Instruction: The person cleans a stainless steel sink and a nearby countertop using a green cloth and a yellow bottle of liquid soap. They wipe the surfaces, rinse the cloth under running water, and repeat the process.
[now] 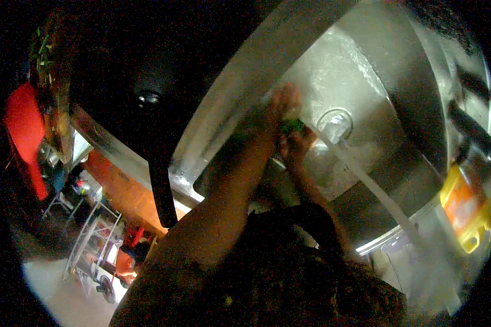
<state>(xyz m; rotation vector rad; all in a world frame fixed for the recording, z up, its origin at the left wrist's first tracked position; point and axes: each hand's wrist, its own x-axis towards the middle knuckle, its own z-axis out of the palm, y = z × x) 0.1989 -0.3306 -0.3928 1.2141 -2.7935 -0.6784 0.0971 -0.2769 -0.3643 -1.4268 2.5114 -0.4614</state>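
Note:
Over a stainless steel sink basin (335, 61), my two hands meet close together and are blurred. My left hand (284, 100) is the farther one, curled against a small green object (292, 124), perhaps a scrubbing pad. Just below it, my right hand (298, 141) closes on the same green object. A long pale rod (368, 180) runs from beside my hands down across the basin to the near right rim. Whether my fingers wrap its upper end is hidden. A round metal drain (335, 122) lies in the basin floor, right of my hands.
A yellow plastic container (466, 208) with an orange label lies right of the basin. At lower left are a metal-framed rack (92, 237), a wheel (106, 288) and a person in orange (125, 263). A red object (24, 122) is at far left. Much of the upper left is dark.

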